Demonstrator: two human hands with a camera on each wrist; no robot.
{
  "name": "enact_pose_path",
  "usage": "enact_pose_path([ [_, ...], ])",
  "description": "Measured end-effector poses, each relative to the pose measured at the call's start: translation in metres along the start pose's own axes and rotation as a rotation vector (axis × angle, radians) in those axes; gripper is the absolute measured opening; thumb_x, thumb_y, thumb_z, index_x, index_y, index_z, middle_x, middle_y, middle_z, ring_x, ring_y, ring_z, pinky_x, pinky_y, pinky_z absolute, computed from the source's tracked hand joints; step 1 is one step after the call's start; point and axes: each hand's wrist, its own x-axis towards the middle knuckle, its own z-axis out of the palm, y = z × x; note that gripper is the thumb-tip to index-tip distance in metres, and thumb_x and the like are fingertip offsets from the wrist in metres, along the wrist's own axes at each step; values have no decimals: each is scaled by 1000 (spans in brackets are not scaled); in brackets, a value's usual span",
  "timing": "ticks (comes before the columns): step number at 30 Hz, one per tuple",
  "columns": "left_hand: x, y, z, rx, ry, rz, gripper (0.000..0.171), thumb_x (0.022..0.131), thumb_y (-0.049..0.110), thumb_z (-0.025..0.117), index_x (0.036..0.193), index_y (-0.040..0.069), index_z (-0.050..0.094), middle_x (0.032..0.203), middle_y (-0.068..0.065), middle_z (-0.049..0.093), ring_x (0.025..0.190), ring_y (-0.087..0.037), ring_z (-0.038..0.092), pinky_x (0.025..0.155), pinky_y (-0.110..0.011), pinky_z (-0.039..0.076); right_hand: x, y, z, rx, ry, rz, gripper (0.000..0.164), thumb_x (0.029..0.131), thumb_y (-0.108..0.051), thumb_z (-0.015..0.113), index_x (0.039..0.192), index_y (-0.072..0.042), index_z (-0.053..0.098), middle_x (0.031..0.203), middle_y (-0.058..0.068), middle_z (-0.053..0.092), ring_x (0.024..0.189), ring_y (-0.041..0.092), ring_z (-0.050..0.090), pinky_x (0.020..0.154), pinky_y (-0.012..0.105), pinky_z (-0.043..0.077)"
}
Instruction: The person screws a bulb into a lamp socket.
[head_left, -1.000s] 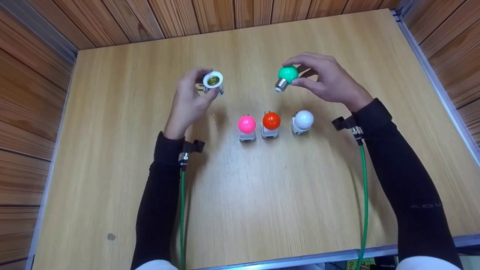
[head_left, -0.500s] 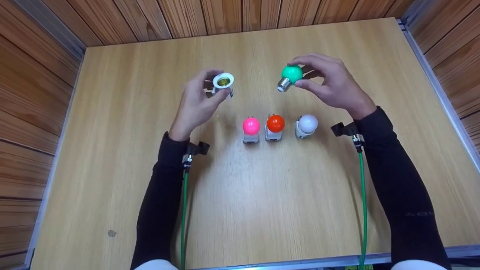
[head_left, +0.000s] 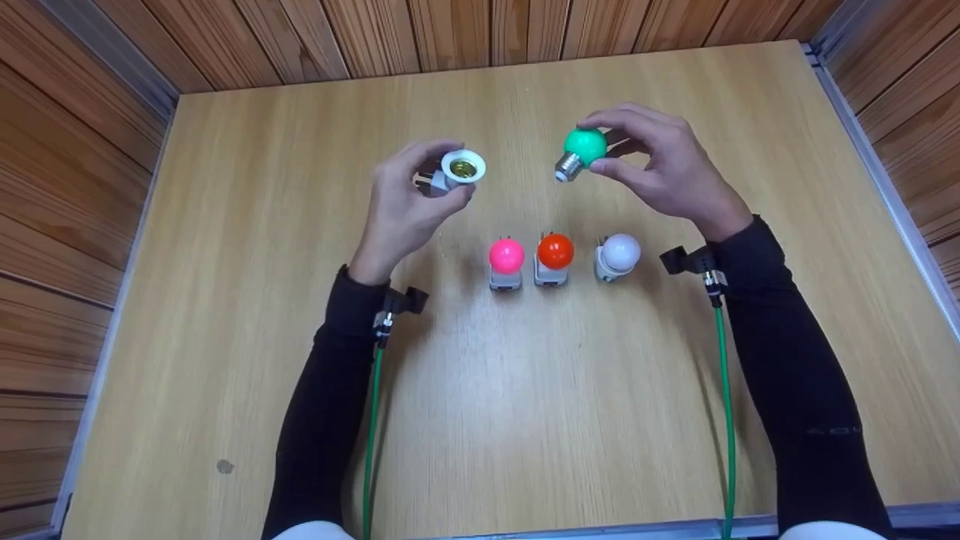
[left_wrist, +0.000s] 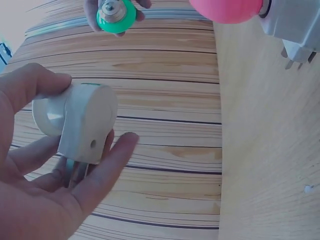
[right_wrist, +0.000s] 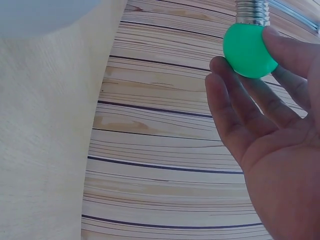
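Note:
My left hand [head_left: 409, 199] grips a white plug-in lamp socket [left_wrist: 85, 117] between thumb and fingers. Its round threaded opening faces up toward the head camera, and metal plug prongs stick out on the palm side. Across from it, my right hand [head_left: 652, 161] pinches a green bulb [head_left: 586, 146] by its globe. The bulb's silver screw base [head_left: 568, 167] points down and left, toward the socket but well apart from it. In the right wrist view the green globe [right_wrist: 250, 50] rests between the thumb and fingertips.
Closer to me on the wooden table [head_left: 525, 420] stand a pink bulb [head_left: 507, 256], an orange-red bulb [head_left: 555, 251] and a white bulb [head_left: 621, 253], each in a white plug socket. Plank walls border the table. Green cables [head_left: 724, 405] run from both wrists.
The left hand has moved right with the socket, whose opening has tilted further toward the bulb. The right hand holds the green bulb nearly still. The head view has shifted slightly.

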Motion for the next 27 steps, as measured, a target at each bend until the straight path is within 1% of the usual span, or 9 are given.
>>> enact_pose_path([
  [4, -1, 3, 1, -6, -5, 12, 46, 87, 10, 84, 130, 3, 72, 119, -13, 75, 104, -18, 70, 79, -18, 59, 0, -2, 1, 10, 35, -25, 45, 96, -4, 76, 140, -7, 68, 131, 16, 71, 110, -4, 69, 97, 12, 59],
  [6, -1, 5, 1, -11, -11, 13, 47, 87, 10, 85, 131, 3, 72, 118, -13, 75, 104, -18, 70, 80, -22, 62, -1, -5, 1, 23, 62, -37, 46, 95, -1, 76, 139, -6, 68, 130, 13, 71, 110, -4, 69, 97, 12, 59],
  [11, -1, 10, 2, -19, -16, 11, 48, 84, 8, 87, 128, 3, 70, 115, -11, 76, 99, -17, 69, 80, -36, 63, -4, -15, 1, 70, 159, -54, 44, 93, 4, 77, 136, -3, 69, 126, -11, 69, 108, -1, 70, 96, 13, 59],
  [13, -2, 11, 2, -28, -17, 13, 46, 83, 9, 88, 126, 3, 71, 114, -10, 77, 98, -16, 69, 80, -36, 64, -5, -18, 1, 102, 201, -63, 43, 91, 7, 77, 134, 0, 70, 124, -17, 67, 107, 1, 71, 96, 13, 60],
  [16, -1, 11, 2, -38, -17, 42, 44, 83, 10, 88, 123, 3, 72, 112, -10, 78, 97, -15, 69, 80, -29, 62, -5, -22, 4, 162, 256, -77, 43, 89, 10, 78, 130, 4, 70, 122, -14, 67, 106, 5, 73, 95, 15, 61],
  [19, -2, 10, 1, -43, -18, 92, 43, 83, 11, 88, 121, 2, 73, 110, -12, 79, 95, -16, 69, 78, -22, 58, -4, -24, 7, 200, 285, -89, 43, 87, 11, 79, 128, 9, 68, 121, -11, 68, 107, 7, 74, 95, 16, 61],
  [21, -2, 11, 1, -50, -25, 116, 42, 83, 12, 89, 121, 2, 73, 109, -12, 78, 93, -15, 69, 77, -19, 58, -3, -23, 10, 215, 296, -95, 42, 86, 11, 80, 126, 11, 68, 121, -10, 68, 107, 7, 74, 96, 15, 61],
  [23, -3, 12, 1, -58, -33, 131, 42, 84, 13, 89, 122, 2, 73, 109, -12, 78, 95, -13, 69, 76, -19, 61, -2, -23, 12, 219, 299, -103, 42, 85, 11, 80, 126, 12, 67, 120, -11, 67, 107, 7, 73, 96, 15, 61],
  [27, -5, 16, 0, -73, -36, 135, 43, 85, 14, 89, 123, 3, 73, 111, -12, 76, 99, -12, 68, 73, -23, 67, 1, -24, 14, 236, 308, -123, 44, 84, 10, 82, 124, 14, 66, 119, -9, 66, 107, 8, 73, 97, 15, 61],
])
